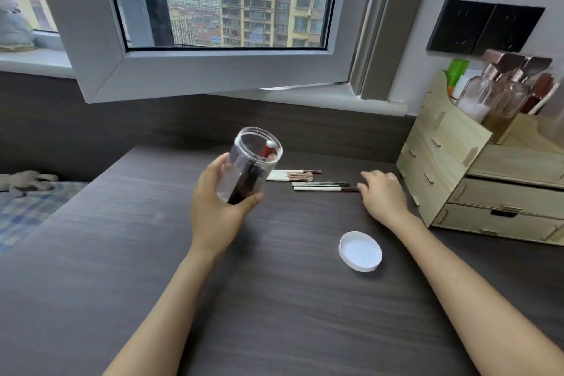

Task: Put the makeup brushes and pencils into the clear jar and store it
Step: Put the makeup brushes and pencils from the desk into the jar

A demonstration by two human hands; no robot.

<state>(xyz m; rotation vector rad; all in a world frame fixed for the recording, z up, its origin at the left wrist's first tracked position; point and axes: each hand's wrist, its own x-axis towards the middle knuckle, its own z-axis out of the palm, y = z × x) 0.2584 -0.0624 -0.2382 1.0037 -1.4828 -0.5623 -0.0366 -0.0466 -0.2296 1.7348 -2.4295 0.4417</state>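
Observation:
My left hand [218, 206] holds the clear jar [253, 162] tilted above the dark desk [274, 299], its open mouth turned up and away. Inside the jar are a dark item and a red one with a white tip. Several white-handled makeup brushes [290, 175] and thin pencils [323, 186] lie in a row on the desk behind the jar. My right hand [381, 194] rests palm down at the right end of that row, fingertips touching the ends of the pencils. It grips nothing that I can see.
The jar's white lid [360, 251] lies upside down on the desk near my right forearm. A wooden drawer organiser [476, 180] with bottles on top stands at the right. An open window sash [198, 70] overhangs the back of the desk. A bed [27, 201] lies at the left.

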